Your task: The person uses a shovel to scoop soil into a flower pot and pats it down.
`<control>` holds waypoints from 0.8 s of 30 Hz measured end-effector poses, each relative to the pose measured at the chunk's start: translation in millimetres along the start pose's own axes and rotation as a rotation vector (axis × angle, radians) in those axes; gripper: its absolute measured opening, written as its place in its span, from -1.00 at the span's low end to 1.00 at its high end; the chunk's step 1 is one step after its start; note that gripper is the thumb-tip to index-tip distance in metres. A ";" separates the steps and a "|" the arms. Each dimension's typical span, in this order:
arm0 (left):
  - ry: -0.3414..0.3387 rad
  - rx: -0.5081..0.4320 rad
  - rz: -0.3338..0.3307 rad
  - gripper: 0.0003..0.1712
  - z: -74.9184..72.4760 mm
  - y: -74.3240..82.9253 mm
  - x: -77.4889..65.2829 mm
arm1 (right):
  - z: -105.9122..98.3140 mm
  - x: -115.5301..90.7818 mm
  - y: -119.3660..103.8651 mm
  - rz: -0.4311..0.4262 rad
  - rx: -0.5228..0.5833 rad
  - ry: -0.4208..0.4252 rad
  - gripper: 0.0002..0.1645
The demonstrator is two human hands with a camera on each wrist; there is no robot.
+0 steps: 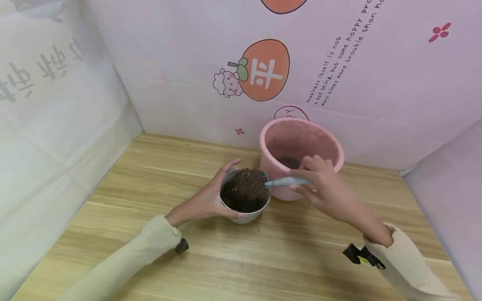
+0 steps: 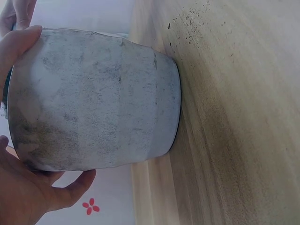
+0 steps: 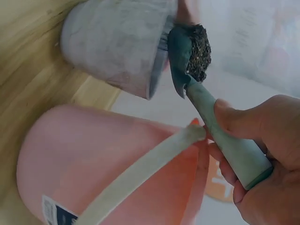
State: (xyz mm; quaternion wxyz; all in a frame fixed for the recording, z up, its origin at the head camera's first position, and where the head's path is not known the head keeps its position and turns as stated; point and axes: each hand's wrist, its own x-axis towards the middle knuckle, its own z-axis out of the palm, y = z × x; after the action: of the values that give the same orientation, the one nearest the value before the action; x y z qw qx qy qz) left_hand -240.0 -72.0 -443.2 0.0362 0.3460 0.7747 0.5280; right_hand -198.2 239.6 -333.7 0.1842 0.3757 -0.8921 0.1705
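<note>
grey pot [image 1: 245, 218] sits on the table [image 1: 233, 267] beside the pink bucket [image 1: 272, 169]; our left hand [image 1: 211, 200] curls round the pot, probably steadying it, while our right hand [image 1: 324, 188] grips a trowel [image 3: 209, 112] of soil [image 3: 200, 54] at its rim.

Hand [image 2: 26, 194] gripping grey pot [image 2: 96, 101], dark specks [image 2: 191, 26]

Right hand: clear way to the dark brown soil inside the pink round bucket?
Likely yes: the right hand appears close to the rim of the bucket, whose open top leaves that soil uncovered. It holds a soil-loaded, blue-green, round-handled trowel, though, so maybe empty that first.
</note>
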 end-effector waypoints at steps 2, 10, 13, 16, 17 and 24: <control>0.004 -0.004 -0.001 0.53 0.0 -0.3 -0.3 | 4.5 1.2 -4.4 -0.046 -0.094 0.017 -0.60; 0.012 -0.005 -0.011 0.52 0.0 1.2 -0.9 | 20.2 -1.1 -17.8 -0.237 -0.433 0.098 -0.65; 0.011 -0.014 -0.018 0.52 -0.8 1.6 -1.1 | 21.6 -2.8 -22.3 -0.304 -0.570 0.090 -0.69; 0.009 -0.023 -0.020 0.52 -1.6 1.9 -1.5 | 22.4 -3.7 -25.8 -0.359 -0.702 0.082 -0.58; 0.008 -0.026 -0.020 0.52 -1.6 1.7 -1.5 | 22.3 -3.9 -26.8 -0.372 -0.732 0.083 -0.55; 0.004 -0.020 -0.008 0.49 -0.2 1.3 -1.6 | 13.1 -4.5 -32.2 -0.388 -0.839 0.127 -0.67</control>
State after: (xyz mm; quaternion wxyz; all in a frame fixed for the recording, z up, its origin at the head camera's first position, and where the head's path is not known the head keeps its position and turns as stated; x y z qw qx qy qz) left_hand -238.1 -72.8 -442.5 0.0404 0.3414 0.7711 0.5360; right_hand -174.2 215.3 -341.9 0.4029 0.4174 -0.7842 -0.2203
